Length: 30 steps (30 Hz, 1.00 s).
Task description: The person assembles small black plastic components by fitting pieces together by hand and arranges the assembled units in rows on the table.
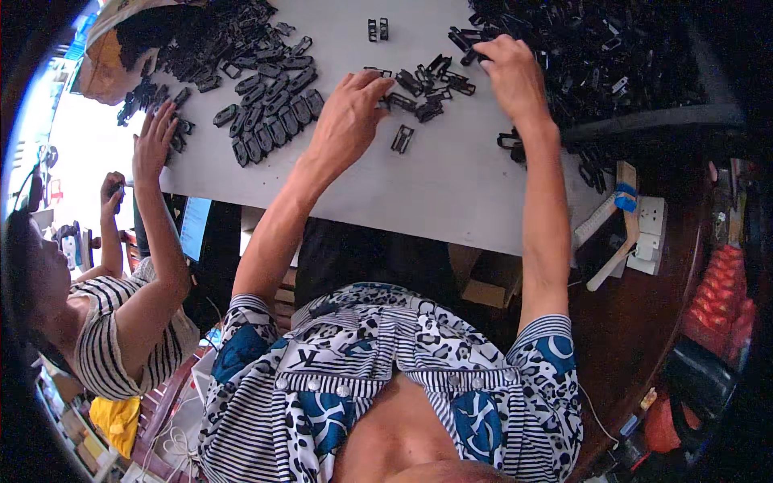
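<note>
My left hand (348, 114) is over the middle of the white table, its fingers curled at a small black plastic frame (378, 72). Beside its fingertips lies a loose cluster of similar black frames (435, 80), and one single frame (403, 138) sits closer to me. Farther right, my right hand (513, 76) has its fingers pinched at a black plastic part (469, 56), by the edge of a big heap of black parts (596, 56). Two small frames (378, 30) stand side by side toward the far edge.
Left of my hands, black oval pieces (270, 121) lie in neat rows before a looser pile (201, 40). A co-worker's hand (153, 145) reaches onto the table at the left. A wooden-handled tool with blue tape (624, 209) and a white power strip (651, 229) are at the right.
</note>
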Each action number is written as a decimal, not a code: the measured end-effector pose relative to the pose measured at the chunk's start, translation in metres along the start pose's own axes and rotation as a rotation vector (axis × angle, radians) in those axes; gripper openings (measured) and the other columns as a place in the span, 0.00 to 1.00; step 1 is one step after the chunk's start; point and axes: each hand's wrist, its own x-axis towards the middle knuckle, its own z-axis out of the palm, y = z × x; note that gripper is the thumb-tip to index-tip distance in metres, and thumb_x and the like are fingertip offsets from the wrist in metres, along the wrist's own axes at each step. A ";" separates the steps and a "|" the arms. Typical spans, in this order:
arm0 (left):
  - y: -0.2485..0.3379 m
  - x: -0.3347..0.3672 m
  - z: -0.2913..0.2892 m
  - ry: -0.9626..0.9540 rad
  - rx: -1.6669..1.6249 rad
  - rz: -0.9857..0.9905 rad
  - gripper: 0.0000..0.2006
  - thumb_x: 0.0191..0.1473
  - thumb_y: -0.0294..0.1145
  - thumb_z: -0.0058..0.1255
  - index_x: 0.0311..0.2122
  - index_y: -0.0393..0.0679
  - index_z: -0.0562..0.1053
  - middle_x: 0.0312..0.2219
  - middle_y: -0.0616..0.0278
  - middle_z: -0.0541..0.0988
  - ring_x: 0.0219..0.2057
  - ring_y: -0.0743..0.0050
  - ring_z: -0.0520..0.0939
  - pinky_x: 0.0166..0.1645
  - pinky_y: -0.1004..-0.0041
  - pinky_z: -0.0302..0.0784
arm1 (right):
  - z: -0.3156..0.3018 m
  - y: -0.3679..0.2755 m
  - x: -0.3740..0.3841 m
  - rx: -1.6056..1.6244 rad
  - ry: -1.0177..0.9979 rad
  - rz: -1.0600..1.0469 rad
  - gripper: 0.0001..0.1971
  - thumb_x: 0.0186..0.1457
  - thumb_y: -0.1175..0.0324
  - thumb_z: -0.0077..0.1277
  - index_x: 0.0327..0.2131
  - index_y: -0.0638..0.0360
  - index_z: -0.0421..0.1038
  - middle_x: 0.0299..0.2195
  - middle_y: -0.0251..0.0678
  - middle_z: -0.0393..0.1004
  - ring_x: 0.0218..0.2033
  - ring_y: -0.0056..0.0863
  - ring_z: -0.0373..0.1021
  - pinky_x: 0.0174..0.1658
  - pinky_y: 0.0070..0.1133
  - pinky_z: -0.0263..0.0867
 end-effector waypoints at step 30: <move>0.058 -0.048 0.017 0.053 0.034 -0.264 0.15 0.46 0.34 0.61 0.38 0.42 0.71 0.31 0.57 0.71 0.33 0.55 0.76 0.37 0.61 0.72 | -0.009 -0.080 -0.082 -0.024 -0.124 0.207 0.10 0.43 0.69 0.62 0.30 0.58 0.73 0.32 0.37 0.71 0.39 0.39 0.70 0.39 0.33 0.68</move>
